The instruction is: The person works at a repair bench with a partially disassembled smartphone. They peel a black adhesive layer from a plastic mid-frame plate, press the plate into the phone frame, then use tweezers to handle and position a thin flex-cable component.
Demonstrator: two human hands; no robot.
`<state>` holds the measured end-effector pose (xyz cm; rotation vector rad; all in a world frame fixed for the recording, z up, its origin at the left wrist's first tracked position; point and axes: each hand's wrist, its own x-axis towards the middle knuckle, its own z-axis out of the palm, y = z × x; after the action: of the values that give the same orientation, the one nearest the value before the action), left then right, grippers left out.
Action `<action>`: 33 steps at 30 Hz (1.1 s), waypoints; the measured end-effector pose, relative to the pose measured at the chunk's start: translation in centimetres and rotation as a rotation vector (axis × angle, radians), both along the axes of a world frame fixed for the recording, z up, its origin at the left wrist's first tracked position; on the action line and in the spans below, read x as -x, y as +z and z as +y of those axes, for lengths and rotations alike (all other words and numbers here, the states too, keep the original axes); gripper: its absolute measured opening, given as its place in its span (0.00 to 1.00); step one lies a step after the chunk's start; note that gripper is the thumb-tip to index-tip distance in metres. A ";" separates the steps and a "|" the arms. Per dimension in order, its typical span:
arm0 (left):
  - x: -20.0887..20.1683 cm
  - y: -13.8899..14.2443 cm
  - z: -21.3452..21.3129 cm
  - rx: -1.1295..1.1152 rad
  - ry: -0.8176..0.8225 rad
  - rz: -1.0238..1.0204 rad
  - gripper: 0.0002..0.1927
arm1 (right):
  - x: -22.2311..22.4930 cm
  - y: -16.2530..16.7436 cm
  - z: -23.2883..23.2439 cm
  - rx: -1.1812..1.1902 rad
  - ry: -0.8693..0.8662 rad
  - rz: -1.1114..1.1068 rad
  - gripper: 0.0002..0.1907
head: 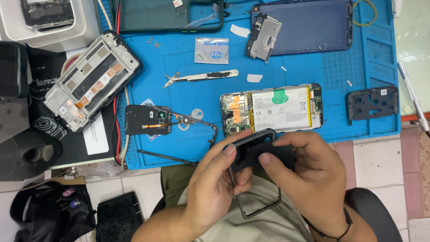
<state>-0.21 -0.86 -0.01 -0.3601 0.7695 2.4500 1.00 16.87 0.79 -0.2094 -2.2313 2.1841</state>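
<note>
Both hands hold a thin black phone frame with a black plate at its top end, over my lap. My left hand grips its left side, thumb on the plate. My right hand covers the right side, thumb pressed on the plate. Just beyond the hands, an opened phone with a white battery lies on the blue work mat.
On the mat lie tweezers, a silver foil packet, a black plate with an orange flex cable, a black cover plate, a metal shield and a dark screen panel. A stripped phone chassis overhangs the mat's left edge.
</note>
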 end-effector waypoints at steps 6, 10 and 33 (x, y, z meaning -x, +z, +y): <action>-0.1 -0.2 0.0 0.034 -0.032 -0.035 0.27 | 0.3 -0.1 -0.2 -0.031 0.025 -0.014 0.17; -0.1 -0.3 0.0 0.022 -0.022 -0.020 0.27 | 0.4 -0.1 -0.4 -0.061 0.013 -0.004 0.17; -0.1 -0.1 0.2 0.048 -0.013 -0.075 0.27 | 0.1 -0.7 0.0 -0.096 -0.129 -0.042 0.15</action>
<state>-0.09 -0.69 -0.12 -0.4603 0.7969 2.3948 0.87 16.90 0.08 -0.3890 -2.2682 2.0215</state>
